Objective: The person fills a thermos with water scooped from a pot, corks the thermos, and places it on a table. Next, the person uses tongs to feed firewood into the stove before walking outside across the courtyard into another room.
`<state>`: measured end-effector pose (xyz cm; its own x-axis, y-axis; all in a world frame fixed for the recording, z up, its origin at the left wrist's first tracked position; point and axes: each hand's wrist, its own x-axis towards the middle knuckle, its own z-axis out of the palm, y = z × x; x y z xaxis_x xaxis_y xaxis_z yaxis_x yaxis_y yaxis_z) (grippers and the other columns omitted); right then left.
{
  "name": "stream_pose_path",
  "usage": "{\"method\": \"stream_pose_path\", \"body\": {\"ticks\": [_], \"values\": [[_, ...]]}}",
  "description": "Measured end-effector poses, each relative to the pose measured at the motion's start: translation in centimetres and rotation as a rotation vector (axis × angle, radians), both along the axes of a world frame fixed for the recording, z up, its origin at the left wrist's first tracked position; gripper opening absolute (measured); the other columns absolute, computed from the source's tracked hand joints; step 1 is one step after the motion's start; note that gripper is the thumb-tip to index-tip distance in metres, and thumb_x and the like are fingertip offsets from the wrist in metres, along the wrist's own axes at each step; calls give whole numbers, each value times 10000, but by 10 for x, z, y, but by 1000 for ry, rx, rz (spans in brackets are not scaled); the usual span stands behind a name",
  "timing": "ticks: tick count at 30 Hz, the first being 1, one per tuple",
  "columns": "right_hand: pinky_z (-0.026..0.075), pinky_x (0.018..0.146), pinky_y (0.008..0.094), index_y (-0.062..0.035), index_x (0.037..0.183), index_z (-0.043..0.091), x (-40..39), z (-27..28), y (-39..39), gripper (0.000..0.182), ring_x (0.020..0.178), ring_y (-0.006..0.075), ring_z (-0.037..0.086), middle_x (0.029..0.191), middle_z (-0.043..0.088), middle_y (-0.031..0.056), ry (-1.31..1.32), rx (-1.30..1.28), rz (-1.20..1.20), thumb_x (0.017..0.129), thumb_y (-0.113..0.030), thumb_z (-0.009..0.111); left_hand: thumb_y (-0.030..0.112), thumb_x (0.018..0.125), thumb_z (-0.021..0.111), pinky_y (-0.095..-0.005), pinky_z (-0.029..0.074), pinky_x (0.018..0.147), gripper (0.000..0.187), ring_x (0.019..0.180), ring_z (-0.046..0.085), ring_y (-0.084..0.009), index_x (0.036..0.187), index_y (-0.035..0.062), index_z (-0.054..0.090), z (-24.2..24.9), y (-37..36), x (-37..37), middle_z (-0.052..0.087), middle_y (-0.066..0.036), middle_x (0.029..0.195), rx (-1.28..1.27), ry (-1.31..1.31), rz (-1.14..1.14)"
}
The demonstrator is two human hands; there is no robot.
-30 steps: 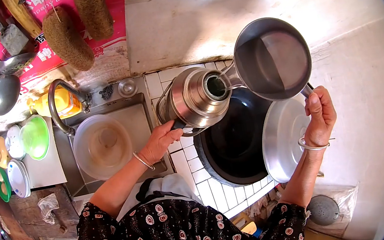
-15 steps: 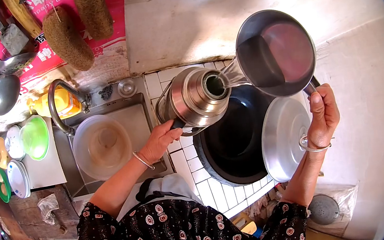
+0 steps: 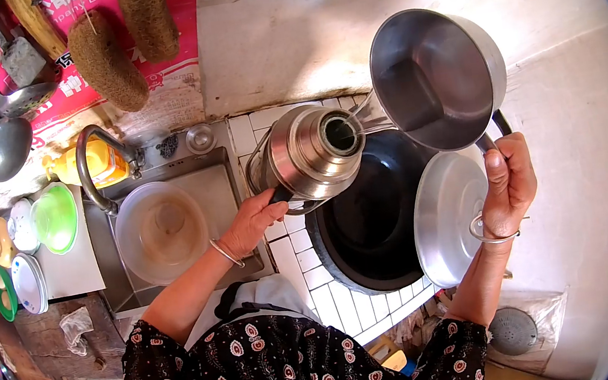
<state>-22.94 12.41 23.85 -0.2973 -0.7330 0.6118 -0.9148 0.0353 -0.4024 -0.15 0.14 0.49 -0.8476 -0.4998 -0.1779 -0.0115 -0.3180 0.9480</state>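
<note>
My right hand [image 3: 508,184] grips the handle of a steel saucepan [image 3: 434,75], tilted steeply to the left. A thin stream of water runs from its spout into the open mouth of a steel thermos flask [image 3: 311,151]. My left hand [image 3: 251,223] holds the flask by its handle and steadies it on the white tiled counter [image 3: 314,272]. Under the pan sits a black wok [image 3: 372,219] set into the counter, with a round metal lid [image 3: 448,218] leaning on its right rim.
Left of the flask is a steel sink [image 3: 215,178] with a clear plastic basin [image 3: 161,230] under a curved tap [image 3: 92,166]. Bowls, one green [image 3: 55,218], stand at far left. Ladles [image 3: 3,147] and loofahs [image 3: 102,59] hang on the wall.
The saucepan has risen and tipped further to the left while water keeps pouring into the flask. My right hand moved up slightly with it. My left hand stayed on the flask.
</note>
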Motion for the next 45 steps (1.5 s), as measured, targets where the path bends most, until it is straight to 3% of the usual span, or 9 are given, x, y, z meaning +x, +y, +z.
{"method": "stream_pose_path", "body": {"ticks": [20, 23, 26, 27, 31, 33, 37, 39, 45], "values": [[314, 519, 304, -54, 712, 517, 17, -16, -6, 195, 578, 223, 380, 633, 451, 52, 475, 66, 173, 749, -210, 629, 288, 837, 495, -235, 374, 608, 262, 675, 423, -89, 840, 26, 511, -3, 1, -1, 468, 6, 706, 28, -19, 7], [320, 523, 292, -43, 729, 512, 11, -24, -3, 190, 576, 217, 383, 639, 440, 59, 411, 27, 198, 786, -200, 603, 262, 838, 497, -233, 376, 617, 238, 679, 427, -86, 823, 25, 503, -8, 2, -1, 471, 7, 708, 57, 1, 28], [329, 534, 268, -27, 740, 501, -5, -49, 15, 181, 583, 175, 390, 637, 422, 56, -63, -21, -17, 841, -172, 541, 264, 849, 475, -232, 386, 649, 223, 673, 441, -86, 810, 45, 489, -19, 0, 0, 485, 3, 715, 16, -45, 23], [324, 541, 232, -21, 739, 493, -13, -58, 20, 195, 600, 111, 386, 642, 417, 19, -250, 15, -134, 875, -160, 489, 270, 854, 464, -232, 391, 663, 220, 671, 448, -86, 807, 55, 483, -23, 2, -1, 491, 2, 719, -8, -75, 7], [306, 506, 197, -24, 756, 534, -82, -158, 54, 231, 564, 50, 366, 615, 424, -62, -874, -1, -285, 866, -226, 528, 265, 854, 435, -255, 410, 697, 235, 688, 477, -106, 841, 38, 495, -4, 3, -4, 515, -17, 739, -30, -79, 24], [341, 502, 210, -22, 723, 551, -106, -226, 82, 234, 553, 53, 395, 570, 435, -51, -965, 115, -508, 837, -226, 564, 280, 855, 437, -275, 419, 706, 251, 701, 474, -120, 836, 35, 484, -4, 4, -5, 501, -29, 750, -47, -89, 34], [443, 621, 388, -53, 759, 598, -133, -369, 145, 274, 690, 283, 592, 712, 606, 133, -560, 536, -885, 750, -325, 571, 338, 842, 466, -320, 430, 722, 312, 725, 457, -150, 816, 28, 453, -21, 4, 0, 459, -56, 766, -68, -94, 36], [437, 673, 439, -87, 824, 616, -127, -402, 162, 293, 756, 351, 581, 784, 598, 172, -528, 736, -1000, 747, -358, 537, 300, 839, 470, -300, 406, 726, 310, 722, 460, -149, 903, -4, 479, -14, 8, -6, 472, -52, 766, 14, -46, 84], [472, 693, 426, -114, 885, 614, -127, -446, 186, 219, 894, 376, 537, 964, 614, 99, -410, 1023, -1147, 775, -302, 589, 236, 819, 461, -359, 408, 793, 289, 727, 468, -166, 934, -28, 479, -4, 11, -9, 466, -65, 763, 85, -49, 130]]}}
